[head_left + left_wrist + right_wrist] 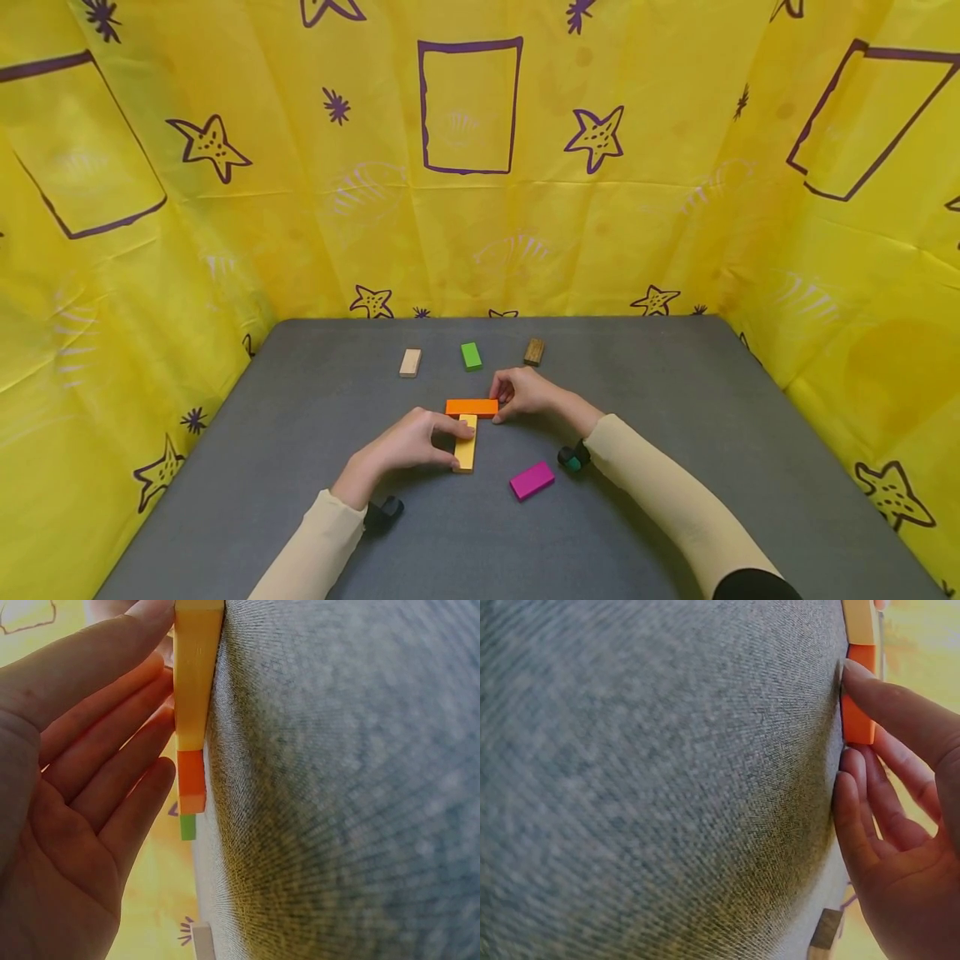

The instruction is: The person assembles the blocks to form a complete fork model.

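Observation:
An orange block (468,407) lies crosswise on the grey table, and a yellow block (466,454) lies lengthwise with its far end against the orange one's near side, making a T. My left hand (405,443) holds the yellow block from the left, thumb at its near end and fingers near its far end. Around the right end of the orange block, my right hand (529,392) pinches with the thumb on the near side and fingers behind. In the right wrist view the thumb presses the orange block's (859,716) side; the other fingers curl beyond its end.
A magenta block (532,482) lies at an angle near the right wrist. Farther back stand a pale wooden block (410,363), a green block (471,357) and a brown wooden block (534,352) in a loose row. Yellow patterned cloth (465,242) encloses the table's back and sides.

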A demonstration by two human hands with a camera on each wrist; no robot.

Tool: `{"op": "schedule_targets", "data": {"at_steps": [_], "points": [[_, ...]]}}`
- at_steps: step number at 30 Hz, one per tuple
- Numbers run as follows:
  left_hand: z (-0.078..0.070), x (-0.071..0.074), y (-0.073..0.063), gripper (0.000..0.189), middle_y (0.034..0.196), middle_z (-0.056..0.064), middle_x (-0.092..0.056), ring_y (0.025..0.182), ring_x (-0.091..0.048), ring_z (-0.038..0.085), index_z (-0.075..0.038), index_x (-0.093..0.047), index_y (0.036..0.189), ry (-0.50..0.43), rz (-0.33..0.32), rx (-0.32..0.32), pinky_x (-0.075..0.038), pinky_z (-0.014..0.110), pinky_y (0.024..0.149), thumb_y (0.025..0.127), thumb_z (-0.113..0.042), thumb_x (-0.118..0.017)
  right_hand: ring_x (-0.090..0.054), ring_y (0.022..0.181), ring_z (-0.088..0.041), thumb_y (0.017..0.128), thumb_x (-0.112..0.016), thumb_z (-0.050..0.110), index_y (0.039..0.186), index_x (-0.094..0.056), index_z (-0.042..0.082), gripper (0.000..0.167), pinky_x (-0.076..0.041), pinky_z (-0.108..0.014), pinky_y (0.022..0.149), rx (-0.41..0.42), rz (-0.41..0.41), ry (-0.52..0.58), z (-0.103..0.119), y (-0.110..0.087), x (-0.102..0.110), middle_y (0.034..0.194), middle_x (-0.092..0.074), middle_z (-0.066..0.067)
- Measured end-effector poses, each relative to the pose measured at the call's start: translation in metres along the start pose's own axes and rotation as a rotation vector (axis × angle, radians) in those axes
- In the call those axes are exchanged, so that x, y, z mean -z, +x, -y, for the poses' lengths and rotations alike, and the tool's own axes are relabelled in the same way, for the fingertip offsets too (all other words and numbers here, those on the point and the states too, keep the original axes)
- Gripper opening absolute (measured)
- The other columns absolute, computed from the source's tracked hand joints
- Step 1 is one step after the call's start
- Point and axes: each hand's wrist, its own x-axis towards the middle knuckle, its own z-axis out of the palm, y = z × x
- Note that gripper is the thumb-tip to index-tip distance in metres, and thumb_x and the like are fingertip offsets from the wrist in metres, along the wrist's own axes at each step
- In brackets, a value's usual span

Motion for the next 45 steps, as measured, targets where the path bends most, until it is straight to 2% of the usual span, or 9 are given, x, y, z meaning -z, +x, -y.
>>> {"op": "schedule_targets", "data": {"at_steps": [45], "points": [[0.0014, -0.0006, -0.0005, 0.049, 0.116, -0.018, -0.065, 0.113, -0.058, 0.005, -0.022, -0.067, 0.121, 0.012, 0.003, 0.004, -0.045, 0.036, 0.102, 0.075, -0.030, -0.080, -0.058, 0.080, -0.011, 0.070, -0.085, 0.024, 0.089, -0.064, 0.017, 0.028, -0.051, -0.024, 0.076, 0.017, -0.001, 0.042, -0.0009, -0.0021, -0.0037, 0.086, -0.066, 0.005]]}}
